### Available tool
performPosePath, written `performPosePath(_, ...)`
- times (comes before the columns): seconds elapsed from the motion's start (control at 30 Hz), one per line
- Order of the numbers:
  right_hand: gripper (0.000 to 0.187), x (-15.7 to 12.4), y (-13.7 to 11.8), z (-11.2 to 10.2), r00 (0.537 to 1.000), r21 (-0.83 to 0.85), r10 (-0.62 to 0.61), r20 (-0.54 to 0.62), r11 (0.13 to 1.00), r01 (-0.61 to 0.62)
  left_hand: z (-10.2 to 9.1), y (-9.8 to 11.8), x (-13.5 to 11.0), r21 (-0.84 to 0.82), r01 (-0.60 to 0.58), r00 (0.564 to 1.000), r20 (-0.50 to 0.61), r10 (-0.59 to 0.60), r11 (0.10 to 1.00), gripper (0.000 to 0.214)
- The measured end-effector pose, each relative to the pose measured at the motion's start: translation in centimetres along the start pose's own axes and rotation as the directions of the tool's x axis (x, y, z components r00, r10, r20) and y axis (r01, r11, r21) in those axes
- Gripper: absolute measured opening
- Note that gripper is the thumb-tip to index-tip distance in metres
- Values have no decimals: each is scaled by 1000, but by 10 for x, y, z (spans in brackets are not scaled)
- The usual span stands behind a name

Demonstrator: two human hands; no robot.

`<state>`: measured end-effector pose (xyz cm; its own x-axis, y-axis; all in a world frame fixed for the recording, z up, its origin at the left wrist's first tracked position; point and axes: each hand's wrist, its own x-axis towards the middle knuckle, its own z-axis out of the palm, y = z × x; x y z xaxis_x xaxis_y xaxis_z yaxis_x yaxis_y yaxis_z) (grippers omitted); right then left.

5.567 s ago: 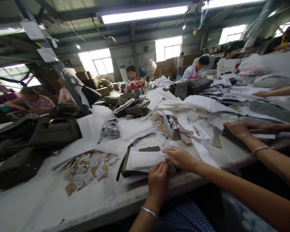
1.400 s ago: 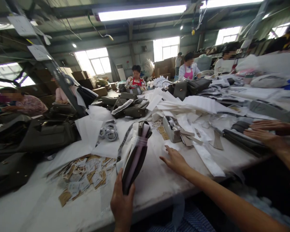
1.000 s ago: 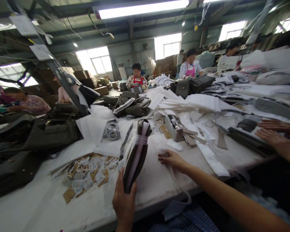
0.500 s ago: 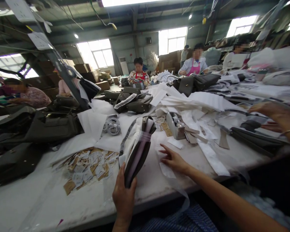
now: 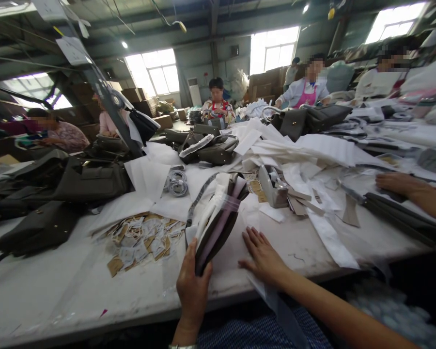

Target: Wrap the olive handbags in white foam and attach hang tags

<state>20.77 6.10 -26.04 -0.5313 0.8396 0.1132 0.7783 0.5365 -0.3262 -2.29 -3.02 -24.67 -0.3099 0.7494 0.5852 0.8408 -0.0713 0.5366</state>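
Observation:
My left hand (image 5: 194, 283) is closed round the lower end of a dark grey-green handbag (image 5: 218, 232), thumb on the near side. The bag stands tilted on the table, its pale lilac inner panel and a strip of clear wrap showing, with a grey wrapped strap along its left side. To the right of the bag, my right hand (image 5: 263, 257) lies palm down with fingers stretched out. Beneath it is a translucent strip (image 5: 285, 317) that hangs over the table's front edge into my lap.
Brown and white tags (image 5: 141, 245) lie in a heap left of the bag. Behind it are a coiled grey strap (image 5: 177, 182), a tape dispenser (image 5: 272, 186) and white sheets (image 5: 323, 148). Dark bags (image 5: 90, 179) pile up at left. A co-worker's hand (image 5: 403, 184) rests at right.
My right hand has gone from raised, spread fingers to lying flatter on the strip. My left hand keeps its hold on the handbag. The whole view has shifted slightly left.

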Motion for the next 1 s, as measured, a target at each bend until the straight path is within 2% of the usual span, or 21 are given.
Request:
performPosePath(0.07,87,8,-7,2,996,44,-70,50,997,68,-1,0,0,-2,-11,1000,-18,11,1000,67)
performPosePath(0.1,87,14,-10,1,986,79,-145,78,987,139,-1,0,1,-2,-14,999,-30,14,1000,66)
performPosePath(0.17,84,32,-15,-3,935,166,-341,98,932,322,-2,-1,2,1,-26,998,-54,26,1000,66)
performPosePath(0.23,76,51,-19,-4,850,231,-524,51,834,501,-2,-1,4,7,-55,995,-80,55,998,66)
performPosePath(0.3,63,66,-22,-3,785,239,-618,-37,758,608,-2,-1,6,15,-104,990,-90,105,994,67)
performPosePath(0.37,46,72,-24,1,776,216,-621,-111,747,629,-2,-1,6,25,-168,982,-80,169,986,68)
performPosePath(0.43,34,63,-23,4,806,198,-571,-159,781,592,-2,0,4,36,-239,969,-50,240,970,68)
performPosePath(0.53,31,28,-19,0,827,181,-521,-211,810,557,0,5,-4,62,-352,936,1,353,934,64)
performPosePath(0.6,31,-4,-15,-11,808,169,-552,-206,793,585,3,11,-10,94,-432,902,41,430,897,58)
performPosePath(0.67,30,-32,-14,-29,768,175,-619,-163,748,640,7,17,-15,125,-521,853,98,512,844,51)
performPosePath(0.77,31,-48,-19,-62,719,214,-669,-188,687,695,12,23,-19,144,-604,796,153,586,784,46)
performPosePath(0.8,29,-44,-21,-71,729,235,-643,-234,690,684,12,23,-20,145,-610,791,163,589,779,46)
performPosePath(0.83,27,-34,-24,-79,762,265,-583,-280,716,645,13,24,-20,143,-610,791,165,589,779,46)
performPosePath(0.9,23,-2,-28,-86,876,350,-371,-308,812,467,12,24,-20,136,-617,786,159,597,775,45)
performPosePath(0.93,23,19,-29,-87,928,387,-246,-280,856,344,11,24,-20,131,-624,780,162,604,770,45)
performPosePath(1.0,26,65,-29,-80,994,401,-39,-101,913,77,10,24,-21,120,-638,768,161,620,760,44)
